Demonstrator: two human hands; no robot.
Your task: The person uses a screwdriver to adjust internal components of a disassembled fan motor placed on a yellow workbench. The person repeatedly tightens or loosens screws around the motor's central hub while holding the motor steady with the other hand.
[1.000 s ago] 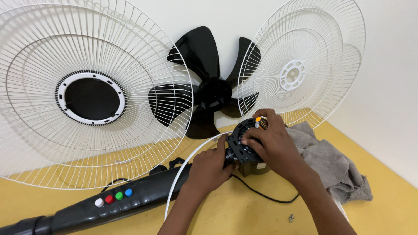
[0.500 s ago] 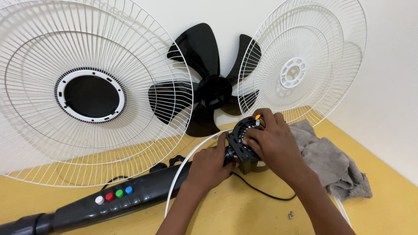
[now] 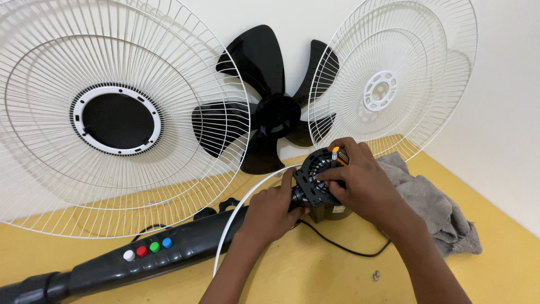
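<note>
Little has changed over the last second: both hands stay clasped on the black fan motor housing (image 3: 320, 183), and only the view has crept slightly closer. The right hand (image 3: 365, 188) has kept its place on top of the housing, and the left hand (image 3: 273, 211) has stayed at the housing's lower left side. So the work on the motor appears to be in the same step, with no part lifted away or set down.

The right hand's fingers (image 3: 329, 175) are curled over the round front face of the housing, fairly closed, with the tips pressing on its ribbed plate. An orange and white piece (image 3: 336, 153) pokes up just beside the knuckles; whether the fingers pinch it I cannot tell. The left hand's fingers (image 3: 288, 183) are bent and closed around the neck where the housing meets the black fan column (image 3: 169, 253), which carries 4 coloured buttons (image 3: 147, 250).

The housing sits near the back edge of the yellow worktop (image 3: 315, 270), right of centre. A grey cloth (image 3: 439, 208) lies just beside it toward the right edge. 2 white wire guards (image 3: 50, 112) (image 3: 416, 50) and the black blade (image 3: 270, 112) lean on the wall behind. A thin black cable (image 3: 349, 247) and a small screw (image 3: 376, 275) lie nearer the front edge.
</note>
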